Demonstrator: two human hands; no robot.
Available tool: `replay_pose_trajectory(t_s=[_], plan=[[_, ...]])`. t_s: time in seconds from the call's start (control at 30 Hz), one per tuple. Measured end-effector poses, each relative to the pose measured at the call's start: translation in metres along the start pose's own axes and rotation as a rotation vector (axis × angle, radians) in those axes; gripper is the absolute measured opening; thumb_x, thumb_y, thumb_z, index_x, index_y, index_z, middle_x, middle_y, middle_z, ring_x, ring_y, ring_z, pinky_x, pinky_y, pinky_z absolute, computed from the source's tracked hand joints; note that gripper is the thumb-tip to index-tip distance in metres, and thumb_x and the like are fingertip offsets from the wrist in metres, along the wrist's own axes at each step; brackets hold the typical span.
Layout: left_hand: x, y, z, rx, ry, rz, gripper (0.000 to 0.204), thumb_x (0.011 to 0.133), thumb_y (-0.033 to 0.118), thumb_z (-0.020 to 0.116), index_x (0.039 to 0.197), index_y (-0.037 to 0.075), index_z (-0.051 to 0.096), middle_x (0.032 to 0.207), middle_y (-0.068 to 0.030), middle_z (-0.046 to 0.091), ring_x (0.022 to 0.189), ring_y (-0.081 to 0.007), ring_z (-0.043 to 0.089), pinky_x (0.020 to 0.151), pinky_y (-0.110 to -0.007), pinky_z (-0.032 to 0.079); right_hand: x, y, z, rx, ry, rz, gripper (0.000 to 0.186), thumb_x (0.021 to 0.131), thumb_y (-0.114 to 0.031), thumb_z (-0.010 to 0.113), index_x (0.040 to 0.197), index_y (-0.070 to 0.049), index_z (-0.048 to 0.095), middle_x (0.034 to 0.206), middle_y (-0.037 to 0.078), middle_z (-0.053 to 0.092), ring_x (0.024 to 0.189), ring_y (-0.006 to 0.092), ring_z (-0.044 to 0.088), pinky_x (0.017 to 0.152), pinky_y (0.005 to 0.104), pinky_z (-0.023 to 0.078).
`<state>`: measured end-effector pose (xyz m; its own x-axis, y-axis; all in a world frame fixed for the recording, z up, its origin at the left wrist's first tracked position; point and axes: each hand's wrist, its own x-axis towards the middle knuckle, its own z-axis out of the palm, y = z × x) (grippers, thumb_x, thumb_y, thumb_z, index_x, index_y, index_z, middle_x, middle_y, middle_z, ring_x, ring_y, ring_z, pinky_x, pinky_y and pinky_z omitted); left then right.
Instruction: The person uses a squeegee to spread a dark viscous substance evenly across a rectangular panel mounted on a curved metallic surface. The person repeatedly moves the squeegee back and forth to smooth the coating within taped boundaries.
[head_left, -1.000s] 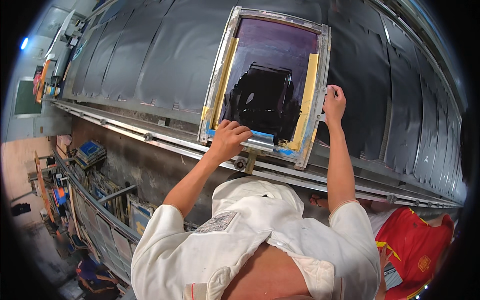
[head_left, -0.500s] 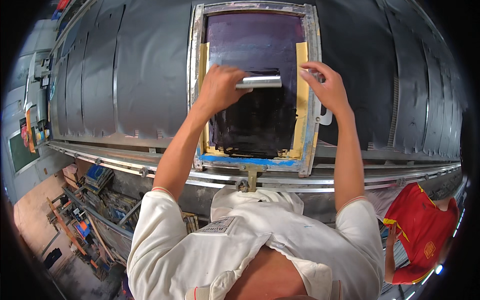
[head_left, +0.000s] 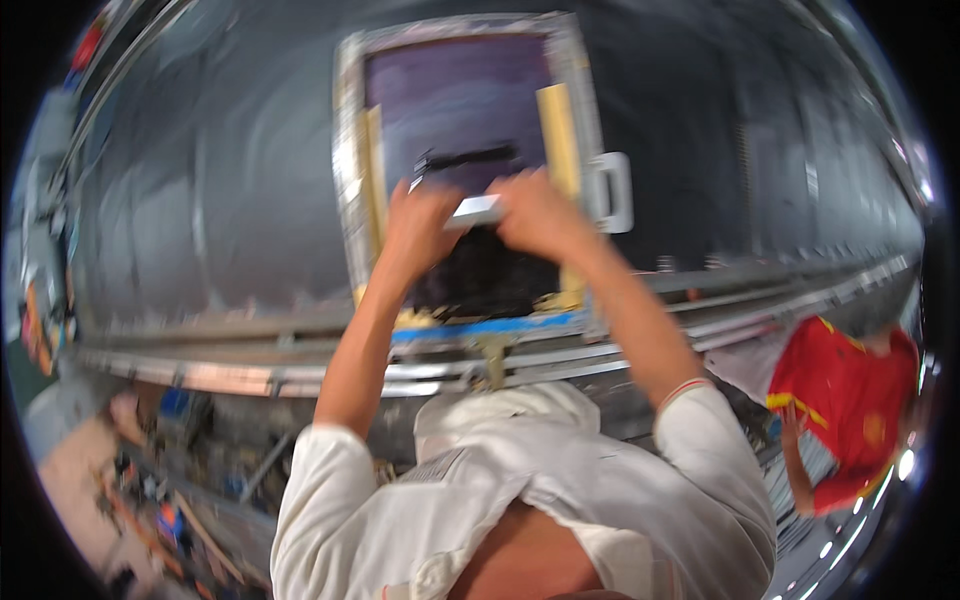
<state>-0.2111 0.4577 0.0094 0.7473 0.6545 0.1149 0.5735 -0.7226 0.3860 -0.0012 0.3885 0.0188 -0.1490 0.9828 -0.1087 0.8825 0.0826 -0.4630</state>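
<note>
Both my hands grip a squeegee with a silver metal handle (head_left: 478, 210) over a screen-printing frame (head_left: 348, 160). My left hand (head_left: 424, 222) is closed around its left end, and my right hand (head_left: 541, 214) around its right end. A short silver stretch of handle shows between them. The squeegee's lower edge is hidden, so I cannot tell how it meets the mesh. Beyond my hands the mesh (head_left: 455, 80) looks purple, with a dark ink line (head_left: 470, 157) across it. Black ink (head_left: 485, 280) covers the nearer part. Tan tape (head_left: 559, 130) runs along the inner sides.
Dark sheets (head_left: 240, 180) lie along the long table on both sides. A white handle (head_left: 625, 195) sticks out at the frame's right. Metal rails (head_left: 400, 380) run along the near edge. A person in a red shirt (head_left: 840, 400) is at the right.
My right hand has come in from the frame's right side and taken hold of the squeegee. The squeegee has come nearer to me. The whole view has shifted and blurred.
</note>
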Motion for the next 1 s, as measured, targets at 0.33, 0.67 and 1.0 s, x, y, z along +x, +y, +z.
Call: replay_pose_trajectory(t_s=[0.33, 0.67, 1.0], plan=[[0.081, 0.05, -0.195, -0.076, -0.029, 0.035, 0.026, 0.073, 0.024, 0.089, 0.09, 0.011, 0.075, 0.079, -0.0092, 0.072, 0.082, -0.0344, 0.069, 0.083, -0.046, 0.045, 0.027, -0.074, -0.206, 0.014, -0.028, 0.054, 0.019, 0.08, -0.021, 0.08, 0.089, -0.007, 0.07, 0.086, 0.019, 0.073, 0.089, 0.0427, 0.07, 0.081, 0.0505, 0.055], [0.051, -0.018, -0.127, -0.069, -0.046, -0.029, 0.025, 0.073, 0.028, 0.088, 0.088, 0.013, 0.075, 0.082, -0.009, 0.074, 0.084, -0.0328, 0.071, 0.084, -0.047, 0.044, 0.06, -0.071, -0.118, 0.09, -0.071, 0.034, 0.014, 0.082, -0.015, 0.075, 0.09, -0.005, 0.07, 0.084, 0.023, 0.072, 0.086, 0.0439, 0.071, 0.079, 0.0533, 0.055], [-0.235, 0.153, -0.098, -0.088, 0.037, 0.013, 0.025, 0.07, 0.022, 0.089, 0.09, 0.012, 0.077, 0.083, -0.0038, 0.07, 0.085, -0.025, 0.068, 0.081, -0.041, 0.043, -0.231, -0.19, -0.036, 0.192, -0.116, -0.036, 0.049, 0.081, -0.036, 0.086, 0.119, -0.01, 0.069, 0.1, 0.017, 0.074, 0.103, 0.0369, 0.068, 0.093, 0.046, 0.05]])
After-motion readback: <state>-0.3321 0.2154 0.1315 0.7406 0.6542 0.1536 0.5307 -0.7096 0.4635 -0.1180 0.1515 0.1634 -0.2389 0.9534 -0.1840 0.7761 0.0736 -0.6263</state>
